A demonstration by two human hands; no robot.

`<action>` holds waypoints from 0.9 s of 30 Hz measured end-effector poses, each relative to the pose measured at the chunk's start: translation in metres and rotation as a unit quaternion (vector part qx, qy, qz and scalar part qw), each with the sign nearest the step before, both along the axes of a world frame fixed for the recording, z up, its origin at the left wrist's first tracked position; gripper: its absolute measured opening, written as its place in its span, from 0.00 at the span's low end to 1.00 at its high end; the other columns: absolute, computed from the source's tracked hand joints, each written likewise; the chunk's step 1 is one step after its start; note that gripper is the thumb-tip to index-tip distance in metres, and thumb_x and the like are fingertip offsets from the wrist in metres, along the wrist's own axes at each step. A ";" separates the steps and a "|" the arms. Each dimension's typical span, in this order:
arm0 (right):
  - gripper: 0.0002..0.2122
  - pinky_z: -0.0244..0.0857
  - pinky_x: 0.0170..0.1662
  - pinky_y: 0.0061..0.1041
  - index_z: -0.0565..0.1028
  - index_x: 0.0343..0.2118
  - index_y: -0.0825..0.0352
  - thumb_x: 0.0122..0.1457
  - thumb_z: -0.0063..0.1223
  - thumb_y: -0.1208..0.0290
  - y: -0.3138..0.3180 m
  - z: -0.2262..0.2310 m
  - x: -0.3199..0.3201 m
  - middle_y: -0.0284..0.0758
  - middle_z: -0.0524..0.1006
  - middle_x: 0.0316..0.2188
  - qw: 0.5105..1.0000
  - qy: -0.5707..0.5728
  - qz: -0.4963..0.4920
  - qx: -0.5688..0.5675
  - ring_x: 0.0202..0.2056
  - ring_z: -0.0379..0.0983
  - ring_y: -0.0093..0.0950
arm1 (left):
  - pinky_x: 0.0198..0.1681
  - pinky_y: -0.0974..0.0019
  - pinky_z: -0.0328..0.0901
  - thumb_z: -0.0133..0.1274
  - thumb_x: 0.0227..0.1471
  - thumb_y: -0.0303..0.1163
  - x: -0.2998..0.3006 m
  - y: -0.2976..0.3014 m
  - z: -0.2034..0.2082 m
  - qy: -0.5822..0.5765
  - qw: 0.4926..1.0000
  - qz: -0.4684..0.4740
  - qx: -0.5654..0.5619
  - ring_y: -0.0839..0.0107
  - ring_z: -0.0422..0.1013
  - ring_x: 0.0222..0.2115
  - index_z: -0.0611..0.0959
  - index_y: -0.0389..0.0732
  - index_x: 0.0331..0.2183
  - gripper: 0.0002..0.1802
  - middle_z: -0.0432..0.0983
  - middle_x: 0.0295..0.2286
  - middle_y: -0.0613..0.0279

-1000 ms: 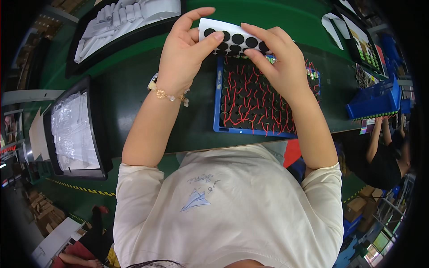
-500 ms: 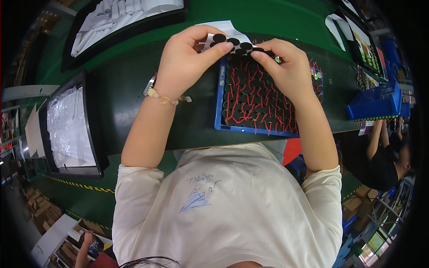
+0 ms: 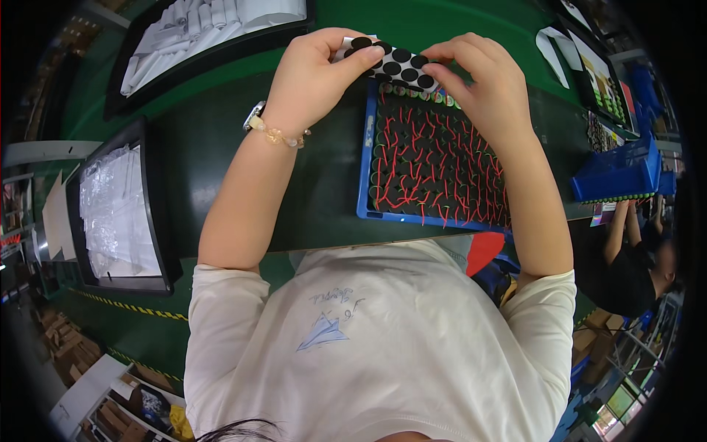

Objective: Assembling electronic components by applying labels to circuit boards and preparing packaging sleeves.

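A white sheet of black round stickers (image 3: 401, 71) is held up over the far edge of a blue tray (image 3: 363, 169). My left hand (image 3: 309, 82) is closed on the sheet's left end, thumb on top. At the right end, the thumb and forefinger of my right hand (image 3: 490, 88) pinch the sheet's edge; whether a sticker is between them I cannot make out. Upright cylindrical parts (image 3: 434, 158) with black tops and red wires pack the tray in rows. Along the far row, several parts (image 3: 412, 93) show pale tops with green rims.
A black tray of white rolls (image 3: 199, 33) lies at the far left. Another black tray (image 3: 151, 214) with clear plastic wrap stands nearer on the left. To the right is a blue bin (image 3: 618, 171), with a co-worker's arms (image 3: 618, 228) beside it.
The sheet has flattened and tilted, so more black dots show. My right hand has shifted slightly right and up, uncovering pale-topped parts in the tray's far row.
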State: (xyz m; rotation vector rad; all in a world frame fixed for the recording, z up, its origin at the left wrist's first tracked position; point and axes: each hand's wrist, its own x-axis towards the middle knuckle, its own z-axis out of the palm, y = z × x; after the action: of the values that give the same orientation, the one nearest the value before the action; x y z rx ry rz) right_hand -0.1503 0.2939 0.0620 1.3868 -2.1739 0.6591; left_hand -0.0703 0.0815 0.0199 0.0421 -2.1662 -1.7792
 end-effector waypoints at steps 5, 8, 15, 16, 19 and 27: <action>0.05 0.66 0.33 0.24 0.79 0.29 0.64 0.48 0.63 0.75 -0.004 0.001 -0.003 0.31 0.77 0.27 1.000 0.014 0.023 -0.016 0.31 0.74 0.29 | 0.27 0.77 0.60 0.62 0.50 0.37 -0.005 -0.003 0.006 0.004 1.000 0.010 -0.014 0.86 0.66 0.23 0.85 0.36 0.36 0.15 0.78 0.23 0.71; 0.06 0.66 0.34 0.23 0.78 0.31 0.65 0.50 0.62 0.76 -0.005 -0.002 -0.006 0.32 0.78 0.29 0.996 -0.011 0.077 -0.048 0.33 0.74 0.27 | 0.28 0.78 0.60 0.62 0.51 0.37 -0.007 -0.017 0.000 0.015 0.998 0.066 0.004 0.86 0.67 0.25 0.85 0.36 0.36 0.14 0.78 0.25 0.71; 0.30 0.67 0.41 0.21 0.52 0.64 0.61 0.60 0.49 0.80 0.001 -0.031 -0.018 0.41 0.66 0.56 0.888 -0.440 0.069 -0.115 0.47 0.74 0.29 | 0.37 0.64 0.65 0.53 0.59 0.31 0.022 -0.125 -0.024 0.222 0.888 0.149 0.373 0.72 0.72 0.37 0.78 0.43 0.37 0.04 0.77 0.37 0.66; 0.32 0.68 0.44 0.23 0.47 0.66 0.60 0.60 0.45 0.80 0.007 -0.034 -0.018 0.42 0.65 0.58 0.897 -0.429 0.069 -0.075 0.49 0.73 0.31 | 0.49 0.52 0.63 0.51 0.60 0.36 0.030 -0.139 -0.030 0.241 0.869 0.126 0.413 0.65 0.70 0.48 0.78 0.43 0.42 0.10 0.76 0.46 0.61; 0.36 0.69 0.50 0.32 0.48 0.66 0.59 0.57 0.49 0.81 0.007 -0.044 -0.014 0.42 0.65 0.58 0.925 -0.361 0.115 -0.021 0.52 0.71 0.35 | 0.65 0.40 0.44 0.49 0.59 0.40 0.049 -0.148 -0.026 0.271 0.816 0.172 0.481 0.55 0.56 0.61 0.73 0.41 0.54 0.24 0.63 0.59 0.56; 0.36 0.72 0.48 0.30 0.57 0.64 0.49 0.53 0.56 0.82 -0.022 -0.058 -0.011 0.38 0.73 0.48 0.945 -0.300 0.118 0.051 0.44 0.75 0.33 | 0.62 0.41 0.50 0.41 0.62 0.47 0.147 -0.244 -0.093 0.357 0.752 -0.098 0.545 0.52 0.55 0.61 0.67 0.38 0.58 0.30 0.59 0.61 0.52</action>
State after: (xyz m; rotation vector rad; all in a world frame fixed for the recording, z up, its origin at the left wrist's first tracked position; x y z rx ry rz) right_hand -0.1615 0.2715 0.0040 1.6798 -2.5410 1.2044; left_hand 0.0769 -0.1628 -0.0735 -0.5123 -0.4543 -2.3739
